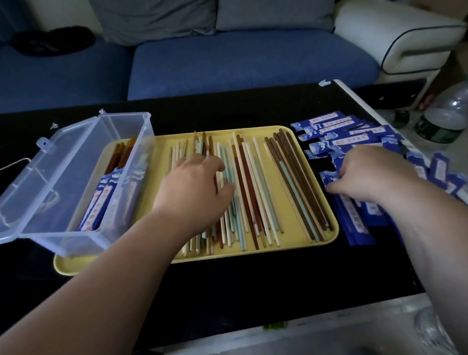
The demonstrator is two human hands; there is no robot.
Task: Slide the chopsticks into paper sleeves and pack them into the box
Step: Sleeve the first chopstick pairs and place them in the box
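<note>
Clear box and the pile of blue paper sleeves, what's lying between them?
The yellow tray of loose chopsticks, with the left hand on them, as the head view shows.

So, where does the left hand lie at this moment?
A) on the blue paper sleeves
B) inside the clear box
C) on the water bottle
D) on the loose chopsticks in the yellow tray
D: the left hand lies on the loose chopsticks in the yellow tray, while the right hand grips a paper sleeve beside the tray.
</note>
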